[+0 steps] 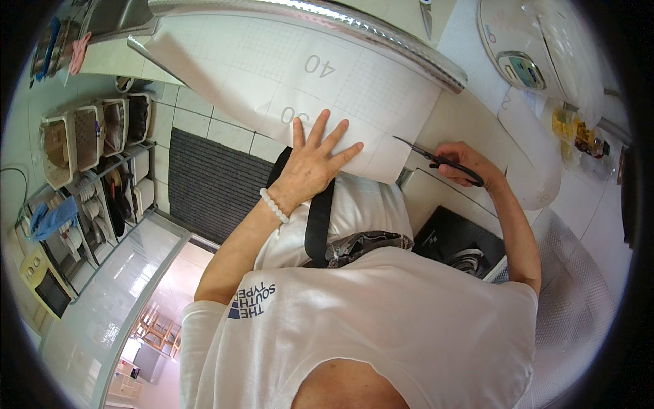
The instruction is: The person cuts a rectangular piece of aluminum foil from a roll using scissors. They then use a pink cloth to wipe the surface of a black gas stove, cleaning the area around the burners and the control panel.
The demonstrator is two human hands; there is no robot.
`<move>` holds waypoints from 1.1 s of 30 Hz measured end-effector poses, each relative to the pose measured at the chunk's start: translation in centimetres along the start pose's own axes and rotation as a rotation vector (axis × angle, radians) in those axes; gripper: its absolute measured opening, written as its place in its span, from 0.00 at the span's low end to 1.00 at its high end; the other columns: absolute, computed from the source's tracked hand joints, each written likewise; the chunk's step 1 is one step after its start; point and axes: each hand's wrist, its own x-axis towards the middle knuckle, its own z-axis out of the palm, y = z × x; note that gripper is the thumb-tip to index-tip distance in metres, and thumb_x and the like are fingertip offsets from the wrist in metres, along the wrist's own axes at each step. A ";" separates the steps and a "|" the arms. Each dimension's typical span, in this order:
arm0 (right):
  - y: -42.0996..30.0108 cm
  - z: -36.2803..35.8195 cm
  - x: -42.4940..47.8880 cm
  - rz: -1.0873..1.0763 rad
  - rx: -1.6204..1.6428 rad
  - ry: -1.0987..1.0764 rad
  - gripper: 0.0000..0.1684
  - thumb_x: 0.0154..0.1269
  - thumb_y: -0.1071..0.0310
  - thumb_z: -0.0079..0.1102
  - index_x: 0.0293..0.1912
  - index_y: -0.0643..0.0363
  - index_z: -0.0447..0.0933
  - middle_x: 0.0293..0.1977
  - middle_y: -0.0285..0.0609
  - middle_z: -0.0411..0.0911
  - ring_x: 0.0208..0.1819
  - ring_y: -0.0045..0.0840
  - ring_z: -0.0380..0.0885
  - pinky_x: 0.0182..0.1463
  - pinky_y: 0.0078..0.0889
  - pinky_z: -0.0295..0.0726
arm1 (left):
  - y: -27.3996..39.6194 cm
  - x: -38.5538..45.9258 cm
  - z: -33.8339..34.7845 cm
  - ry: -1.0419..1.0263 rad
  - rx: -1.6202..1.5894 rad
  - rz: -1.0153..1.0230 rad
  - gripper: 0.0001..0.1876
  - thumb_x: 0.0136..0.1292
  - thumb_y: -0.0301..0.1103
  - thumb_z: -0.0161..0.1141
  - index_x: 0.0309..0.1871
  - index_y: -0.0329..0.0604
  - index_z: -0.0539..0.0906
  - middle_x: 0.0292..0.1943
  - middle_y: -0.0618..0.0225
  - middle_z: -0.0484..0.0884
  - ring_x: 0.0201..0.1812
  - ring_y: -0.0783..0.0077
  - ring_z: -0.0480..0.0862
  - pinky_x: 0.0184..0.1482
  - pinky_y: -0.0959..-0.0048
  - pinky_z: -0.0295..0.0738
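Observation:
A wide sheet of grid-printed backing paper with a silver foil face lies before me, and its far edge is curled into a foil roll. My left hand lies palm down on the sheet near its front edge, fingers spread. Black-handled scissors are in my right hand, at the sheet's right edge. Their blades point left, with the tip over the paper; how far apart the blades stand is hard to tell. The foil face is mostly hidden underneath.
A white rice cooker stands at the back right, near bagged bottles. A loose cut paper piece lies right of my hand. A bladed tool lies beyond the roll. Below are a black box and a dark floor mat.

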 end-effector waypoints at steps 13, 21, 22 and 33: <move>-0.4 0.2 0.4 0.013 -0.005 -0.007 0.31 0.56 0.39 0.69 0.39 0.58 0.74 0.18 0.28 0.66 0.13 0.08 0.62 0.13 0.14 0.58 | 0.0 0.0 -0.1 0.008 -0.007 -0.002 0.28 0.60 0.33 0.62 0.65 0.68 0.75 0.72 0.61 0.63 0.75 0.44 0.52 0.65 0.22 0.43; -0.8 0.4 0.2 -0.006 -0.009 -0.003 0.26 0.60 0.44 0.69 0.38 0.57 0.74 0.18 0.29 0.66 0.12 0.08 0.61 0.12 0.14 0.57 | 0.1 0.0 0.0 0.009 0.000 -0.004 0.28 0.60 0.34 0.62 0.65 0.69 0.75 0.72 0.61 0.63 0.75 0.44 0.52 0.65 0.23 0.42; -0.8 0.4 0.1 -0.004 -0.011 -0.003 0.26 0.60 0.44 0.68 0.38 0.57 0.74 0.18 0.29 0.66 0.12 0.08 0.61 0.12 0.14 0.57 | 0.1 0.0 -0.1 0.010 -0.001 -0.004 0.28 0.60 0.34 0.62 0.65 0.69 0.75 0.72 0.61 0.63 0.75 0.44 0.52 0.65 0.23 0.42; -1.0 0.4 0.7 -0.009 -0.052 -0.011 0.25 0.60 0.44 0.68 0.36 0.57 0.73 0.18 0.29 0.66 0.14 0.09 0.63 0.13 0.14 0.58 | 0.0 -0.1 -0.1 0.008 -0.016 -0.006 0.28 0.60 0.34 0.62 0.65 0.69 0.74 0.72 0.63 0.63 0.76 0.45 0.51 0.66 0.23 0.42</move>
